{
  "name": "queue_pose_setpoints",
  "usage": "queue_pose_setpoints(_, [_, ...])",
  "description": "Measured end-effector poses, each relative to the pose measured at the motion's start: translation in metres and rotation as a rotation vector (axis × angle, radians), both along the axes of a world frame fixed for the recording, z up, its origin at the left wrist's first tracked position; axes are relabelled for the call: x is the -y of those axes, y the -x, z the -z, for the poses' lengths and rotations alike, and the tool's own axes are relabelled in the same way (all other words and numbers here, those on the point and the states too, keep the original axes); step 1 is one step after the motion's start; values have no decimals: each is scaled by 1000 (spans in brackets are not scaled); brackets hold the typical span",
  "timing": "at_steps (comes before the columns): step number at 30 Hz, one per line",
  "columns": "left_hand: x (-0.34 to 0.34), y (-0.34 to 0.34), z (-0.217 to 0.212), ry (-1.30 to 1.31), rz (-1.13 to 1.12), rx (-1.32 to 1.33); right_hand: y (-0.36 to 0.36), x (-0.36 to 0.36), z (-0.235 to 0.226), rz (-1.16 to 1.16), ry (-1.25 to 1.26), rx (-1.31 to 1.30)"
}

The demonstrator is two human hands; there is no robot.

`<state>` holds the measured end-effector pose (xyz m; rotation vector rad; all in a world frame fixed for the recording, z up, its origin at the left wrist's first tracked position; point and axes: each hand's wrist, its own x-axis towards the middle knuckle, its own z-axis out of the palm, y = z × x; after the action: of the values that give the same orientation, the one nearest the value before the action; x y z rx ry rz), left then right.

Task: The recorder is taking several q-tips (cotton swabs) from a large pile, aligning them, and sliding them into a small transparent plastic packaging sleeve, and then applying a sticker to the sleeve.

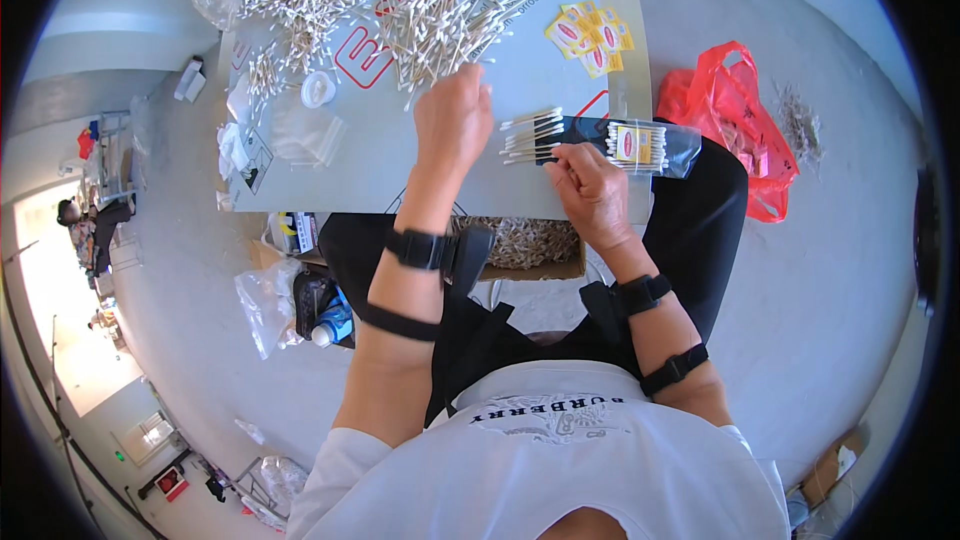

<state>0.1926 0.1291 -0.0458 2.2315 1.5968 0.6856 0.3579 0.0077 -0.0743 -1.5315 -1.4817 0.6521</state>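
Observation:
My left hand [453,120] is curled, knuckles up, at the edge of a big loose pile of cotton swabs [400,0] on a grey board [330,155]. My right hand [590,190] pinches the open end of a clear plastic bag [650,147] that holds a bundle of swabs and a yellow label. A small row of swabs [532,133] sticks out of the bag mouth between my two hands. Whether my left fingers hold any swabs is hidden under the hand.
Yellow label cards [590,35] lie scattered at the board's far right. Empty clear bags [305,135] and a small white lid [318,89] sit left. A red plastic bag [735,115] lies on the floor right, a cardboard box of swabs [525,243] under the board.

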Motion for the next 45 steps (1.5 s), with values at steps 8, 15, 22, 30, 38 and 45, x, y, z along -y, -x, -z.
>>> queue_pose_setpoints(8, [-50, -12, 11, 179, -69, -289, 2, -7, 5, -6, -97, 213])
queue_pose_setpoints(15, [-42, -16, 4, 290, -60, -32, 1, -7, 9, 0, -118, 220])
queue_pose_setpoints(22, [-11, -20, -3, 243, 61, -102, 1, -7, 11, 14, -127, 223])
queue_pose_setpoints(30, [11, -17, 12, 86, 33, -12, 2, -7, 8, 4, -102, 241])
queue_pose_setpoints(38, [-5, -10, 12, 5, 108, -174, 2, -7, 7, 5, -100, 233])
queue_pose_setpoints(45, [-10, 3, 3, 162, 28, -168, 7, -51, -15, 71, -90, 118])
